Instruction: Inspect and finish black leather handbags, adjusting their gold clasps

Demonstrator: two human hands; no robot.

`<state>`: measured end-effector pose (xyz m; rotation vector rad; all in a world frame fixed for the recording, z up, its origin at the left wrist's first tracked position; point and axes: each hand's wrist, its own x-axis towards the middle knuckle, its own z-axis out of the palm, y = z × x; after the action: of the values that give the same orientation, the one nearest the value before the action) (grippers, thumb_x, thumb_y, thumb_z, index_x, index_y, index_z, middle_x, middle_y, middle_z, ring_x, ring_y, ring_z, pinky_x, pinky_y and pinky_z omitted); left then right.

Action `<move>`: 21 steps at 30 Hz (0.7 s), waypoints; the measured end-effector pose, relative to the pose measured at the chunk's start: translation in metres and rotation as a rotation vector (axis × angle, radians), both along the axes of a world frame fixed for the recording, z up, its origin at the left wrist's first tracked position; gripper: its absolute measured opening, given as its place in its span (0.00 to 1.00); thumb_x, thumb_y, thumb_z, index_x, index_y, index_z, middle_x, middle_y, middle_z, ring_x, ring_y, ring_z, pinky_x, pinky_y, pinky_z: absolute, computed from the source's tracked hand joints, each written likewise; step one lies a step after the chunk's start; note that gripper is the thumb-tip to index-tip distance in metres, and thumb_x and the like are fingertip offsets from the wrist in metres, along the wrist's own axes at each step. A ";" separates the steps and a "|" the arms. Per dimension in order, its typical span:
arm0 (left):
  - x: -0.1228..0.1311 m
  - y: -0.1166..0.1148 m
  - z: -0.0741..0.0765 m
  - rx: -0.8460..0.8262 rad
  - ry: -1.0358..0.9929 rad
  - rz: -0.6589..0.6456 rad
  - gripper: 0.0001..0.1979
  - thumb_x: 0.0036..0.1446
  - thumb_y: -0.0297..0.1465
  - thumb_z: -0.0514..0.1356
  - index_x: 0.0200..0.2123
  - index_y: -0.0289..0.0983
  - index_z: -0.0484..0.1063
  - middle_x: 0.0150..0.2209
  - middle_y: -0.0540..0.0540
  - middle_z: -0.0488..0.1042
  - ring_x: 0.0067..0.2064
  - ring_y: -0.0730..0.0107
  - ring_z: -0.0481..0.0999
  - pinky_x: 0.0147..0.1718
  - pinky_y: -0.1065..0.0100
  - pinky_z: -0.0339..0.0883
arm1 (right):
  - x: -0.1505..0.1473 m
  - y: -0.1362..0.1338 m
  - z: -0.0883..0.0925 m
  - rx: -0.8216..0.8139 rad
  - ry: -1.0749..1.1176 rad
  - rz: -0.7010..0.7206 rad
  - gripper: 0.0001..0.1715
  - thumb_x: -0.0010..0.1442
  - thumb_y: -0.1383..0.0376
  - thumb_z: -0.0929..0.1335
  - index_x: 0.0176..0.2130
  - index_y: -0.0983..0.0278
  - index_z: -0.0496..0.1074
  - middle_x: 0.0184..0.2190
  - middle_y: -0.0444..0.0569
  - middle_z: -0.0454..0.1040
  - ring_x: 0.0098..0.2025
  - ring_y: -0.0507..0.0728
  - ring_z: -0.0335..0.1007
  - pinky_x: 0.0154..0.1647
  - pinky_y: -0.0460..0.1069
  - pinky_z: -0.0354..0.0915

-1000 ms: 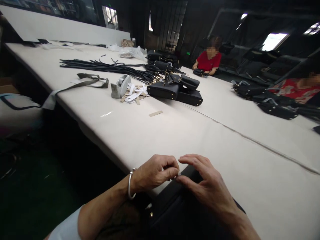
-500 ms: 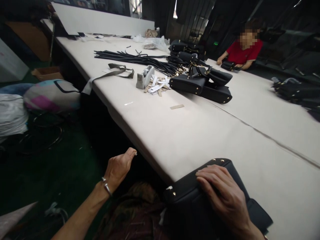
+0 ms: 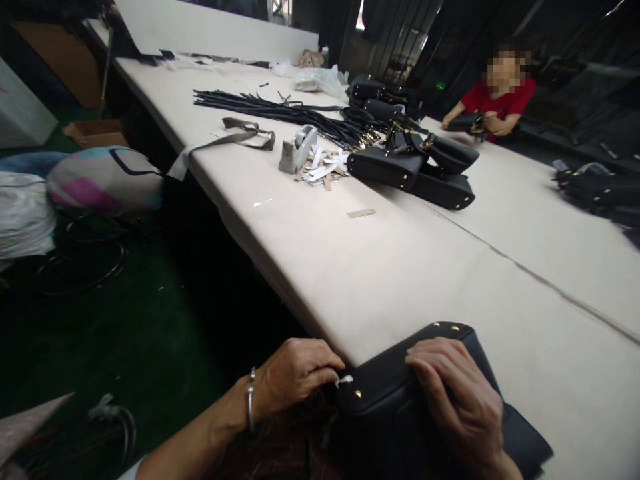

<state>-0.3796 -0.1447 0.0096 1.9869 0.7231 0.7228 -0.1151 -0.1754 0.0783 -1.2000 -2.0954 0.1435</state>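
Note:
A black handbag (image 3: 385,370) lies tilted at the near table edge, its base with gold studs turned up and away. My right hand (image 3: 457,393) grips it from above, fingers curled over the base edge. At the bag's left corner, beside a stud, sticks a small white scrap (image 3: 345,380), perhaps film or tissue. My left hand (image 3: 300,373), with a silver bangle at the wrist, is closed in a pinch at that scrap. The lower part of the bag is dark and partly hidden under my right hand.
On the white table (image 3: 310,247) stand a tape dispenser (image 3: 299,150), a pile of paper strips (image 3: 325,167), black straps (image 3: 270,110) and stacked black handbags (image 3: 410,170). One strip (image 3: 361,213) lies apart. Across the table, a person in red (image 3: 500,100) handles a black bag.
My left hand has moved right and down, from beside the table edge to the white scrap at the bag's corner. My right hand stays on the bag. The person opposite has lifted their bag.

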 end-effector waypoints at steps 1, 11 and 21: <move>0.002 0.002 0.001 -0.024 0.011 -0.034 0.13 0.67 0.36 0.55 0.43 0.37 0.78 0.37 0.45 0.80 0.38 0.70 0.78 0.39 0.74 0.69 | 0.000 0.000 0.000 0.007 -0.004 0.008 0.08 0.60 0.74 0.65 0.36 0.62 0.71 0.30 0.45 0.75 0.35 0.55 0.72 0.40 0.54 0.65; 0.002 0.023 0.024 -0.256 0.058 -0.192 0.10 0.64 0.34 0.59 0.40 0.38 0.80 0.36 0.46 0.80 0.37 0.71 0.79 0.37 0.76 0.68 | 0.001 0.000 -0.001 0.012 0.006 0.033 0.08 0.60 0.76 0.66 0.37 0.64 0.70 0.30 0.44 0.74 0.36 0.53 0.72 0.43 0.54 0.64; 0.005 0.022 0.022 0.014 0.147 -0.189 0.05 0.55 0.21 0.60 0.32 0.36 0.74 0.30 0.50 0.75 0.31 0.74 0.72 0.31 0.75 0.61 | 0.000 0.003 -0.001 0.023 0.017 0.029 0.08 0.60 0.76 0.66 0.36 0.64 0.71 0.29 0.44 0.75 0.35 0.54 0.73 0.42 0.54 0.64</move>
<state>-0.3746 -0.1226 0.0311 2.1039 0.6065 0.4747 -0.1155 -0.1726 0.0774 -1.1510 -2.0947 0.1424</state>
